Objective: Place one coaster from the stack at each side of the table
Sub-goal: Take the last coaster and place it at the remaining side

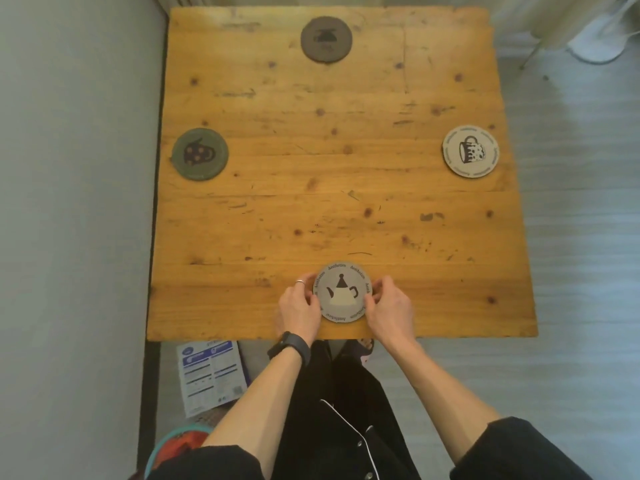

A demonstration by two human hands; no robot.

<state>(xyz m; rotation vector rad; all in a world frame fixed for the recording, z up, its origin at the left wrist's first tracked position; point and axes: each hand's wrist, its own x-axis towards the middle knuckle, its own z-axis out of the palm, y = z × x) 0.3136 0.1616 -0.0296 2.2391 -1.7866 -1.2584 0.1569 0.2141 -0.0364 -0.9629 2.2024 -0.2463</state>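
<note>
Pinching the near coaster (342,292) from both sides, your fingertips (313,299) curl against its left rim while the right hand's fingers press its right rim, so the disc sits between the two hands, flat on the wood. Your left hand (298,306) is partly closed around that edge, a ring on one finger and a dark watch band (290,346) at the wrist; your right hand (389,308) is likewise half curled, thumb low on the rim. Whether the coaster is clamped or only steadied, you cannot tell from this view. Its face is pale grey with a dark teapot figure, and the word "Aesthetics" repeats around the border. It lies near the middle of the table's near edge. Outward from there: the wooden table (346,168) carries three more coasters, one by each remaining side. The right coaster (470,150) is pale, with a mug drawing and ringed lettering too small to read. The left coaster (200,154) is dark olive with a spotted pot figure. The far coaster (326,39) is brown, its print blurred. On the floor below the near-left corner lies a printed leaflet (211,375) with blue headings, text unreadable.
</note>
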